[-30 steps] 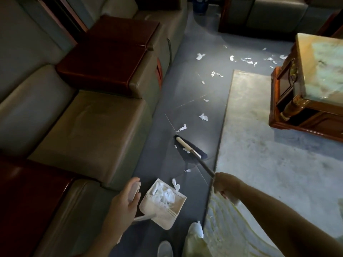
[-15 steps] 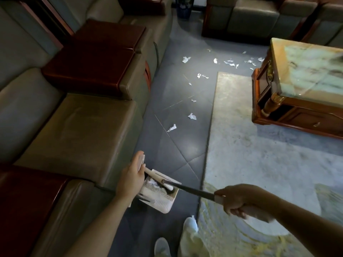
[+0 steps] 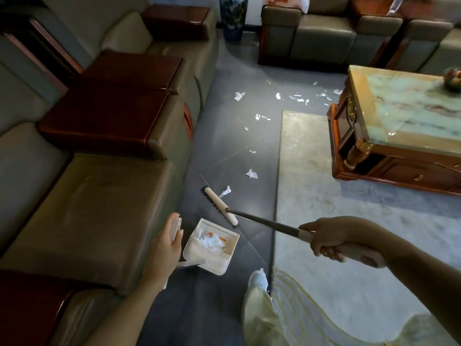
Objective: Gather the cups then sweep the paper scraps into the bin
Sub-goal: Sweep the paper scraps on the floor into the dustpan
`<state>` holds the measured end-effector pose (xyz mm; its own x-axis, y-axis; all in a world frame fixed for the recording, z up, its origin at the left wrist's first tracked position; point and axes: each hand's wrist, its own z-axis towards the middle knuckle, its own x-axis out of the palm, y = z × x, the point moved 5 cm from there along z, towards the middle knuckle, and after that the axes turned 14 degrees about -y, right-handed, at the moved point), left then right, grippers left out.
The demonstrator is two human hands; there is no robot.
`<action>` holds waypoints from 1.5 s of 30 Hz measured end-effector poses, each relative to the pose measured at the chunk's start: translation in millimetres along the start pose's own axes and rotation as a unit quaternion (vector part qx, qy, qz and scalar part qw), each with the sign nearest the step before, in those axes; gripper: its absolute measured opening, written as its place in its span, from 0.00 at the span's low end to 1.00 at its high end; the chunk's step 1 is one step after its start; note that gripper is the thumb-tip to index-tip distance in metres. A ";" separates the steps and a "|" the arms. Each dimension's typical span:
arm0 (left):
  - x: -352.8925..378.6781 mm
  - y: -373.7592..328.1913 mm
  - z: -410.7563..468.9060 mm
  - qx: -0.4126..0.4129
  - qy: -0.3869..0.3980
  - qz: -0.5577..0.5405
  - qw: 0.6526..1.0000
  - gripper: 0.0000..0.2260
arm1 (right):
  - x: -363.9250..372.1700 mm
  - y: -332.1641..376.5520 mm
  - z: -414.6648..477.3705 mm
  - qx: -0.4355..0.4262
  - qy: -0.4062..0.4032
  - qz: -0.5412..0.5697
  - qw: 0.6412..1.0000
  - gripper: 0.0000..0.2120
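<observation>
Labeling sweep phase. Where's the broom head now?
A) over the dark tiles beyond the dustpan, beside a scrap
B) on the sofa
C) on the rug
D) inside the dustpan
A: the broom head sits over the dark tiles just past the dustpan, with a paper scrap beside it.

White paper scraps [image 3: 251,174] dot a dark grey tiled floor [image 3: 224,136] crossed by thin pale lines. The broom [image 3: 220,206] has a cream head, black bristles, a dark shaft and a cream grip. The cream dustpan [image 3: 212,263] holds white scraps flecked with orange. The sofa [image 3: 82,208] is olive-grey leather with glossy red-brown wooden armrests [image 3: 107,113]. A pale grey rug [image 3: 349,221] carries sweeping yellow wave lines. The table [image 3: 411,108] pairs a green-and-amber marbled top with red-brown wood and gilt trim. The vase [image 3: 233,16] is patterned blue and white. The shoe [image 3: 258,278] is white, the trousers [image 3: 259,318] pale yellow.
</observation>
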<state>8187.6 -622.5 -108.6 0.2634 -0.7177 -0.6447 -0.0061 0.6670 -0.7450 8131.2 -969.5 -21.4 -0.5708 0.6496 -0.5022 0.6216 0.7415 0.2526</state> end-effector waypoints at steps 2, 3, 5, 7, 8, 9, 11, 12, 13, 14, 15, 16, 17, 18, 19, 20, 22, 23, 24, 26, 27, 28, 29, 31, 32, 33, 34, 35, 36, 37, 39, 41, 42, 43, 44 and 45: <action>11.4 -1.7 24.0 -0.002 -0.002 0.000 1.000 0.15 | -26.3 11.4 24.6 -0.013 -0.015 -0.022 1.000 0.21; 15.9 -2.4 35.9 -0.006 -0.006 0.007 1.000 0.15 | -39.5 17.2 37.3 -0.022 -0.022 -0.041 0.999 0.20; 23.8 -4.2 58.5 -0.014 -0.013 0.025 1.000 0.15 | -65.8 28.7 64.2 -0.033 -0.038 -0.078 0.996 0.18; 31.2 -7.4 80.2 -0.021 -0.014 0.040 0.999 0.15 | -92.1 38.0 91.1 -0.034 -0.056 -0.103 0.993 0.17; 35.5 -9.8 89.7 -0.034 -0.010 0.038 0.999 0.16 | -105.6 43.0 104.3 -0.034 -0.068 -0.109 0.991 0.16; 39.7 -12.2 98.9 -0.051 -0.004 0.031 0.998 0.16 | -118.9 48.0 117.7 -0.034 -0.080 -0.115 0.990 0.15; 47.2 -19.3 118.2 -0.054 -0.017 0.031 0.998 0.16 | -142.5 57.1 144.4 -0.032 -0.111 -0.127 0.985 0.15; 51.1 -24.1 128.6 -0.047 -0.024 0.038 0.998 0.16 | -152.0 61.0 158.4 -0.029 -0.129 -0.127 0.983 0.15; 56.1 -28.3 138.5 -0.043 -0.026 0.041 0.998 0.16 | -159.8 63.9 172.4 -0.023 -0.148 -0.121 0.981 0.15; 62.1 -31.9 148.8 -0.040 -0.025 0.044 0.998 0.15 | -166.2 66.2 186.9 -0.015 -0.166 -0.114 0.979 0.16; 69.3 -34.8 160.1 -0.035 -0.022 0.048 0.998 0.16 | -171.9 69.3 201.0 -0.010 -0.184 -0.110 0.977 0.16; 75.9 -38.0 170.6 -0.033 -0.016 0.057 0.998 0.16 | -175.6 72.0 214.4 -0.007 -0.200 -0.108 0.974 0.17; 83.0 -39.9 182.1 -0.031 -0.010 0.066 0.997 0.16 | -178.8 74.1 228.3 -0.007 -0.212 -0.108 0.971 0.17; 90.0 -41.7 194.6 -0.027 -0.002 0.075 0.997 0.16 | -181.3 76.5 241.4 -0.008 -0.221 -0.108 0.969 0.17; 97.0 -43.4 206.8 -0.017 0.010 0.079 0.997 0.16 | -182.4 78.2 253.2 -0.008 -0.224 -0.110 0.968 0.18; 104.8 -46.0 218.5 -0.009 0.026 0.085 0.996 0.17 | -182.0 78.5 264.2 -0.005 -0.222 -0.111 0.969 0.18; 122.6 -51.9 239.4 -0.010 0.069 0.097 0.993 0.19 | -176.8 79.6 280.2 0.005 -0.203 -0.111 0.973 0.19; 130.4 -55.9 248.3 -0.006 0.082 0.111 0.990 0.19 | -171.8 82.6 284.6 0.006 -0.182 -0.116 0.976 0.19; 136.3 -60.4 256.3 0.007 0.082 0.130 0.988 0.19 | -165.2 86.9 286.4 0.003 -0.160 -0.126 0.979 0.19; 142.2 -66.3 267.3 0.035 0.068 0.158 0.985 0.18 | -147.3 95.1 284.2 -0.012 -0.122 -0.157 0.980 0.19; 141.7 -65.4 270.4 0.036 0.065 0.161 0.984 0.18 | -135.9 99.2 278.8 -0.021 -0.099 -0.165 0.981 0.18; 139.1 -63.0 272.1 0.030 0.066 0.162 0.984 0.18 | -125.3 104.2 271.6 -0.034 -0.074 -0.174 0.981 0.17; 134.3 -59.1 272.9 0.020 0.065 0.163 0.984 0.18 | -115.6 109.2 262.7 -0.048 -0.051 -0.183 0.981 0.15; 124.6 -53.3 270.0 0.003 0.067 0.166 0.984 0.18 | -102.9 117.8 243.2 -0.075 -0.003 -0.194 0.978 0.12; 121.9 -53.7 267.5 0.002 0.070 0.162 0.984 0.18 | -99.3 121.4 232.1 -0.086 0.021 -0.192 0.977 0.12; 121.7 -56.0 264.0 0.007 0.072 0.155 0.985 0.18 | -97.8 124.2 220.9 -0.094 0.043 -0.188 0.977 0.13; 122.8 -59.2 260.7 0.017 0.072 0.144 0.987 0.17 | -97.0 125.9 210.2 -0.097 0.058 -0.175 0.978 0.12; 124.8 -62.7 256.5 0.031 0.071 0.135 0.988 0.17 | -96.7 126.5 200.1 -0.094 0.063 -0.153 0.982 0.10; 125.7 -66.8 250.1 0.046 0.071 0.131 0.988 0.17 | -96.2 126.4 189.1 -0.087 0.057 -0.131 0.986 0.08; 127.3 -69.2 244.6 0.055 0.068 0.121 0.989 0.17 | -96.5 126.3 180.1 -0.080 0.047 -0.115 0.989 0.08; 120.7 -68.1 222.7 0.046 0.065 0.083 0.993 0.18 | -87.5 123.3 155.5 -0.078 0.032 -0.104 0.991 0.10; 102.1 -63.5 193.9 0.064 0.047 0.078 0.994 0.18 | -70.5 119.8 129.2 -0.085 0.015 -0.107 0.990 0.14; 89.8 -59.3 177.8 0.082 0.034 0.086 0.992 0.18 | -59.8 117.4 115.7 -0.091 0.001 -0.114 0.989 0.15; 75.4 -54.8 161.1 0.103 0.019 0.092 0.990 0.18 | -48.8 115.3 102.5 -0.098 -0.015 -0.119 0.988 0.16; 59.7 -49.6 145.0 0.112 0.009 0.095 0.989 0.18 | -37.5 112.7 89.6 -0.101 -0.026 -0.119 0.987 0.16; 43.1 -43.3 128.7 0.117 0.001 0.093 0.989 0.18 | -25.4 109.5 76.2 -0.102 -0.031 -0.120 0.987 0.15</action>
<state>8323.3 -656.5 -82.1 0.2770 -0.5780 -0.7675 0.1698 0.8157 -0.5530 8254.7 -917.6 -44.1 -0.6502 0.4442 -0.6164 0.3477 0.8953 0.2785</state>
